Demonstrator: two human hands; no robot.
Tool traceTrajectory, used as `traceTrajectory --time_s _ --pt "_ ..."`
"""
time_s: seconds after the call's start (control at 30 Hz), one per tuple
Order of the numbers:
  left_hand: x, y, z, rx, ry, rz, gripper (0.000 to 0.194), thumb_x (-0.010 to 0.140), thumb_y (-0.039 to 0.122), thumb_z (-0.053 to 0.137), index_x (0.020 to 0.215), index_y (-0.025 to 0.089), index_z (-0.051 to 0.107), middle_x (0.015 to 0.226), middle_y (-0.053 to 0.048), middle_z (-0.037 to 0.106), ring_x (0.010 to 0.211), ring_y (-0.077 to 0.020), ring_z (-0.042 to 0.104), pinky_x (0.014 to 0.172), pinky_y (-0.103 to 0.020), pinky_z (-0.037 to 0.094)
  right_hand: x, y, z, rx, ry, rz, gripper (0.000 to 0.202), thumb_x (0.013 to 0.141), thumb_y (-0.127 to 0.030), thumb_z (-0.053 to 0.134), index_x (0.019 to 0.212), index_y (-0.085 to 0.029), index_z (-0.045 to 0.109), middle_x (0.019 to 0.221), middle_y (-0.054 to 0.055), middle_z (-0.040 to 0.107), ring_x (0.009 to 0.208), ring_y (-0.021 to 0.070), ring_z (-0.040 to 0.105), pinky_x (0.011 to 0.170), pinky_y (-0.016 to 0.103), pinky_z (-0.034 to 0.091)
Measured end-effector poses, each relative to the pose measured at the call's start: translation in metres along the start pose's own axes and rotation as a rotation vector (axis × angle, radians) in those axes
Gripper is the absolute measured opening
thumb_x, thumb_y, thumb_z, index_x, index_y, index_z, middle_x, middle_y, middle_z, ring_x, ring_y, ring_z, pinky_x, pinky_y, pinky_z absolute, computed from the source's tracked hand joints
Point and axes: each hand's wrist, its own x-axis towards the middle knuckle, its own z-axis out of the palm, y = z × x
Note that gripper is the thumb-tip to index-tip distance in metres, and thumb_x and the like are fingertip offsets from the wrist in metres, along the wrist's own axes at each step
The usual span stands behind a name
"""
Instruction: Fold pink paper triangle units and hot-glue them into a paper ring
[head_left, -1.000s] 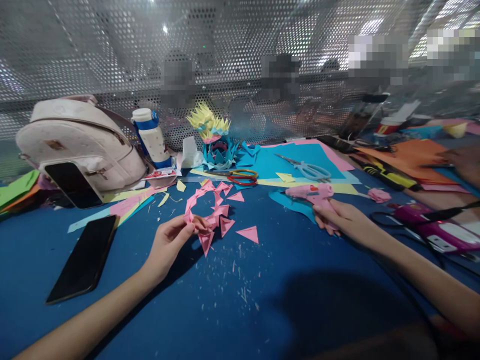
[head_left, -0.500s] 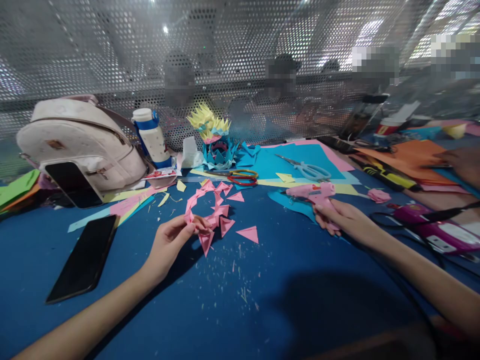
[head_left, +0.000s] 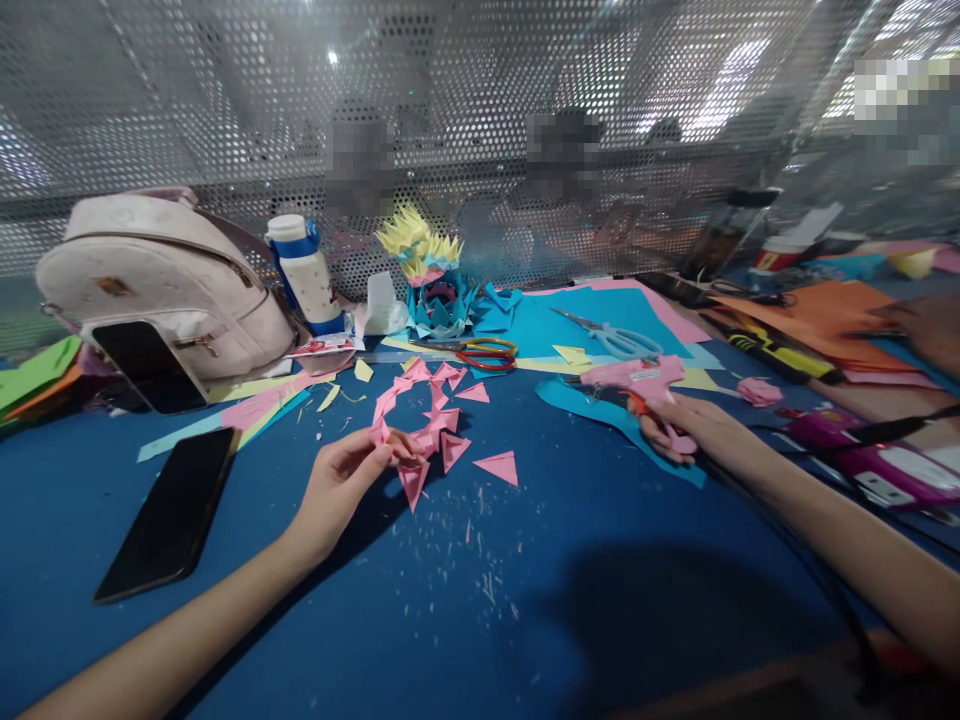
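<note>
My left hand (head_left: 352,475) pinches the near left side of a pink folded-paper ring (head_left: 435,425) made of pointed pieces. Two loose pink paper triangles (head_left: 500,467) lie to the right of the ring. On the right, my right hand (head_left: 679,425) is closed around the handle of a pink glue gun (head_left: 634,378). Its nozzle points left, above a curved blue paper scrap (head_left: 592,405). Red-handled scissors (head_left: 486,353) rest behind the ring, and light-blue scissors (head_left: 626,340) lie on blue paper behind the gun.
At the left are a pale backpack (head_left: 157,285), a phone (head_left: 169,515) on the table, and a second phone (head_left: 148,367) leaning. A bottle (head_left: 306,275) and a paper flower model (head_left: 435,290) stand at the back. A magenta power strip (head_left: 870,455) with cords lies right, near another person's hand (head_left: 922,325).
My right hand and the glue gun have shifted slightly right, and the gun is turned a little, showing its orange trigger. My left hand stays on the pink ring.
</note>
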Motion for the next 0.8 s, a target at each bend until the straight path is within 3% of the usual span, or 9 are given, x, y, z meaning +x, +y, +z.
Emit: traceTrajectory --time_s 0.23,0.37,0.57,0.67,0.8 --pt "0.001 0.001 0.0 -0.062 0.022 0.005 0.021 0.096 0.033 0.059 0.09 0.017 0.072 0.098 -0.008 0.069 0.092 -0.0209 0.066 0.085 -0.032 0.054 0.001 0.0 0.0 0.079 -0.038 0.005 0.053 0.084 -0.073 0.053 0.086 -0.02 0.052 0.057 -0.003 0.048 0.041 0.0094 0.042 0.035 0.021 0.03" --pt "0.005 0.014 0.0 -0.217 0.174 -0.046 0.022 0.091 0.036 0.066 0.087 0.015 0.071 0.092 -0.007 0.069 0.083 -0.0183 0.068 0.08 -0.028 0.057 0.0 0.001 0.001 0.06 -0.037 0.001 0.053 0.087 -0.071 0.051 0.078 -0.018 0.052 0.052 -0.002 0.049 0.039 0.0085 0.039 0.036 0.022 0.03" --pt "0.005 0.041 -0.011 -0.377 0.408 -0.325 0.017 0.093 0.025 0.058 0.106 0.016 0.065 0.088 -0.005 0.068 0.073 -0.0146 0.066 0.074 -0.028 0.06 -0.001 0.002 -0.001 0.053 -0.034 -0.04 0.053 0.085 -0.071 0.053 0.089 -0.018 0.054 0.057 -0.002 0.052 0.044 0.0112 0.046 0.042 0.024 0.036" --pt "-0.001 0.047 -0.02 -0.309 0.43 -0.433 0.023 0.094 0.026 0.056 0.115 0.018 0.06 0.094 -0.008 0.069 0.071 -0.0161 0.066 0.071 -0.032 0.061 -0.003 0.0 -0.002 0.037 -0.059 -0.075 0.054 0.085 -0.071 0.053 0.092 -0.018 0.055 0.057 -0.001 0.052 0.044 0.0122 0.047 0.043 0.026 0.036" --pt "-0.014 0.053 -0.028 -0.093 0.419 -0.551 0.04 0.088 0.032 0.067 0.124 0.019 0.057 0.112 -0.01 0.067 0.062 -0.0112 0.061 0.062 -0.026 0.056 -0.006 -0.008 -0.001 -0.01 -0.1 -0.142 0.055 0.086 -0.071 0.05 0.091 -0.017 0.056 0.056 -0.001 0.053 0.043 0.0117 0.046 0.045 0.026 0.034"
